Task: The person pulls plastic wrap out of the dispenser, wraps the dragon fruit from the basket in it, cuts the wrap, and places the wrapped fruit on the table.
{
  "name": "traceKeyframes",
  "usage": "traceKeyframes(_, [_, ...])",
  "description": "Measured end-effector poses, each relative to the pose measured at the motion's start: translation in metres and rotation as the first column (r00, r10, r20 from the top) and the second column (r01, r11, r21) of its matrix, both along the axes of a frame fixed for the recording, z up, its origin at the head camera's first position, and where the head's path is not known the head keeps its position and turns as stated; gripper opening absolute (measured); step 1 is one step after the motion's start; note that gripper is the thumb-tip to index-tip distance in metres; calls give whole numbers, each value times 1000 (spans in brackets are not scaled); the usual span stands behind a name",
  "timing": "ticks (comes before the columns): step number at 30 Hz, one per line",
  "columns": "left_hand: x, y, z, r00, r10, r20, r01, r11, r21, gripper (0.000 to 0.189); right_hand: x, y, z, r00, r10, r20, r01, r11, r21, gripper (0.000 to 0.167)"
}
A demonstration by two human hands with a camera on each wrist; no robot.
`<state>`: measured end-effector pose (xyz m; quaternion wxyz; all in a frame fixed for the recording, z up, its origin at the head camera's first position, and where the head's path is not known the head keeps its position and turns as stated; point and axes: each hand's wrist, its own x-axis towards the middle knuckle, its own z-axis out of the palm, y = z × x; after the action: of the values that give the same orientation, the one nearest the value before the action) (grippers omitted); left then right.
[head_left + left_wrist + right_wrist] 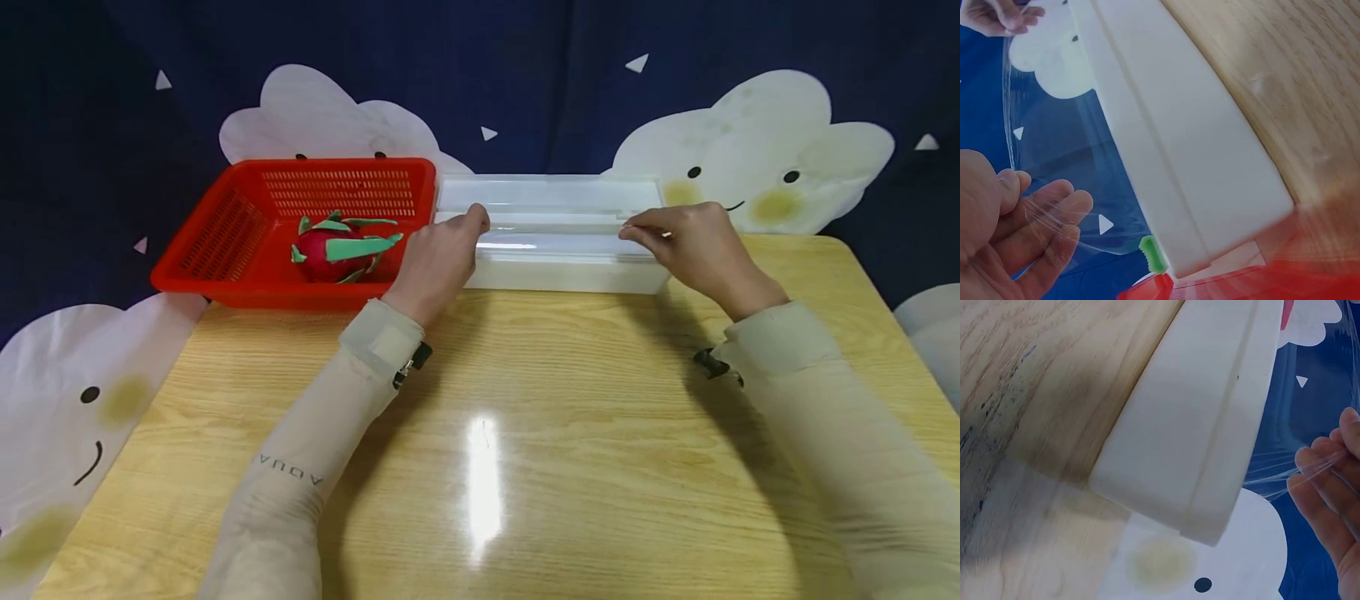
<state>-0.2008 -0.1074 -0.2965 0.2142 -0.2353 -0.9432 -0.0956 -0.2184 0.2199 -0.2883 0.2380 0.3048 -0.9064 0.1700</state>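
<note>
Dark blue cloth (525,50) fills the background, printed with white smiling clouds (750,158) and small pale triangles; below it, a wood-grain tabletop (570,375) with a bright streak of reflected light (483,492). Far side of table: long white box (558,277), lying lengthwise across the view, and just beside it on the left a red slatted basket (285,296). Cannot tell if these 2 touch. Inside the basket, 1 dragon fruit (313,250), red with green leafy scales, resting toward the front right. Person's 2 hands at the box, well apart: left hand (442,258) near its left end, right hand (697,246) near its right. Between them, clear film (1069,150), see-through enough to show cloth and triangles; its edge runs from hand to hand. Left thumb and forefinger pinch the film at 1 corner, other fingers loosely bent behind; right thumb and fingers pinch the opposite corner, film gathering into creases there. Pale long sleeves (300,467) on both arms, small lettering on the left, dark wrist fittings (423,354) at the cuffs
</note>
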Motion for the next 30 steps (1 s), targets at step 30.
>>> traceKeyframes(30, [47, -12, -12, 984, -117, -137, 119, 993, 4, 10, 51, 12, -13, 973, 202, -113, -193, 977, 87, 41])
